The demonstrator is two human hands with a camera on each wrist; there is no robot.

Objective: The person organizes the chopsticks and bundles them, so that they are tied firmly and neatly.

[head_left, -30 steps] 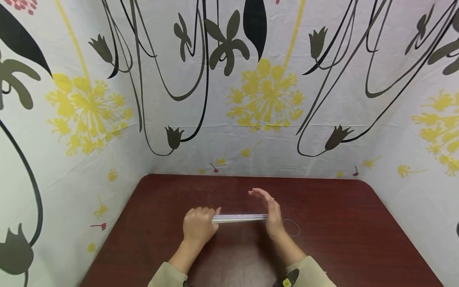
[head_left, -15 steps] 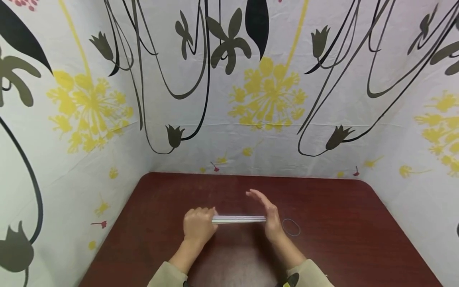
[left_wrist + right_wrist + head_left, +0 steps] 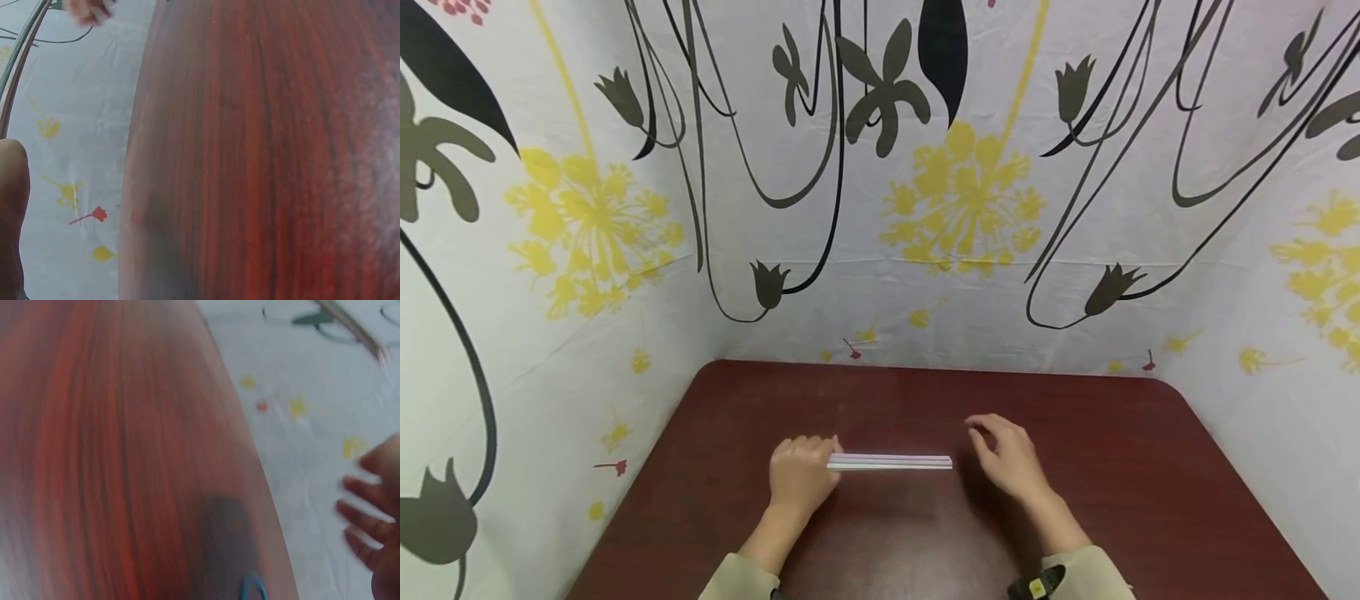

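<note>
My left hand (image 3: 801,477) grips one end of a slim, straight bundle of pale strips (image 3: 891,462), held level above the table. Whether these are sticks or stacked flat pieces, I cannot tell. In the left wrist view the bundle (image 3: 24,59) runs upward past part of my left hand (image 3: 11,219). My right hand (image 3: 1011,458) is apart from the bundle's free end, its fingers loosely bent and holding nothing. The right wrist view shows its blurred fingers (image 3: 369,515) spread apart. A thin blue loop (image 3: 253,587), like a rubber band, lies below; the right hand hides it in the head view.
A dark red wooden table (image 3: 1120,467) with rounded far corners lies beneath both hands. White cloth (image 3: 985,317) printed with flowers and stems walls it in at the back and both sides.
My right hand has left the bundle's right end and moved right, over the thin loop, its fingers now more bent. The left hand with the bundle has shifted slightly left.
</note>
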